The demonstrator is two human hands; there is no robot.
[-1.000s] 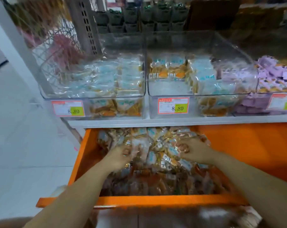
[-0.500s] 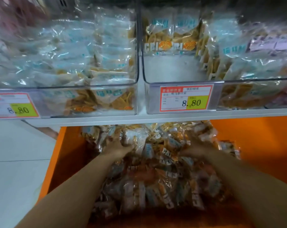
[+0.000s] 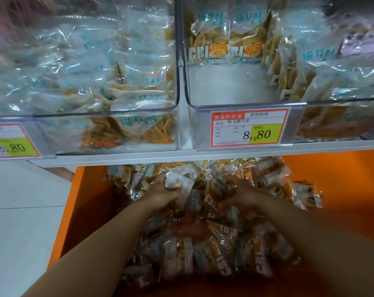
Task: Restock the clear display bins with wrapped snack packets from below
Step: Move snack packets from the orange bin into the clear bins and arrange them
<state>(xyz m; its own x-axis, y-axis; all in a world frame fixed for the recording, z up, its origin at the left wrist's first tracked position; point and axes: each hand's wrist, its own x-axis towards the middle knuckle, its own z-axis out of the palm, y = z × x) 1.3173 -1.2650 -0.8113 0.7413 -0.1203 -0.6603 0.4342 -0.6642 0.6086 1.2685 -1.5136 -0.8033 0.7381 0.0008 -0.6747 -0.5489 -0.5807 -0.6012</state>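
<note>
As left hand [image 3: 163, 195] grips packet [image 3: 178, 181], long axis crosswise

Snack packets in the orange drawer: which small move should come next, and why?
Probably lift the snack packets that the left hand grips into the middle bin: its front floor is bare, while the left bin looks full.
</note>
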